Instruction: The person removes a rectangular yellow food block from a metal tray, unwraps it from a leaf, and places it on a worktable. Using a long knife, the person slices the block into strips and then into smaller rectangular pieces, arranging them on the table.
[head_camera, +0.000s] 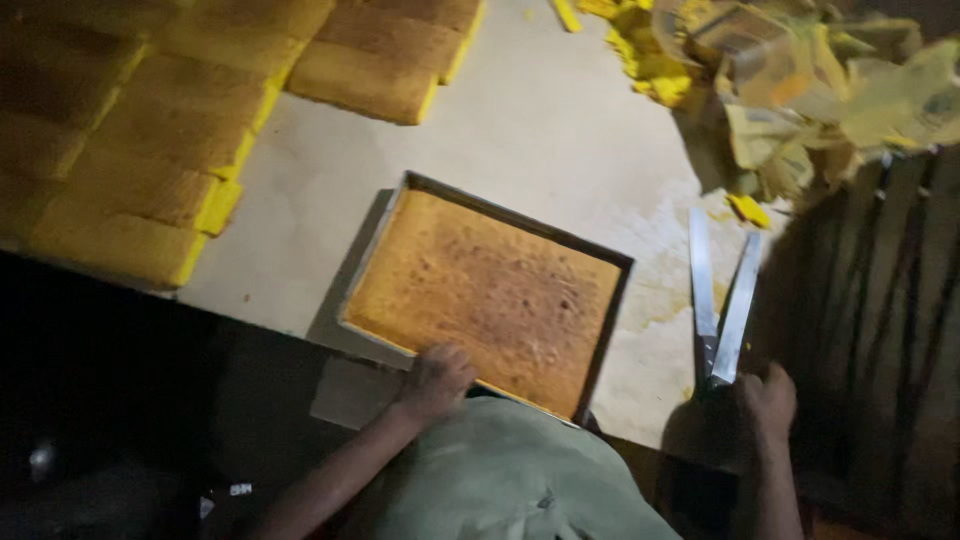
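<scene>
Left hand (435, 380) pressed on the near edge of the baking tray (362, 275), fingers curled over the rim and onto the sponge cake (490, 295); right hand (768, 400) closed around the handles of two long flat blades (720, 290), lying side by side on the table (540, 130) just right of the tray, tips pointing far. Tray sitting near the table's near edge, turned slightly askew, one corner close to overhanging by the person's body. Risk as judged from here: a push from the left hand could slide the tray off that near edge, since little table shows beneath its corner; fingertips resting on the crust could dent or tear it; long blades lifted in dim light could catch the tray rim or the heap of crumpled yellow paper (800, 90) at far right. Cake itself filling the tray wall to wall, flat, golden brown on top with darker speckles toward the middle and right, paler at the left margin, no cuts visible. Turned-out sponge slabs (170, 130) ranked at far left, brown tops, bright yellow sides, touching one another in rows. Yellow crumbs and trimmings (748, 208) scattered beyond the blade tips.
</scene>
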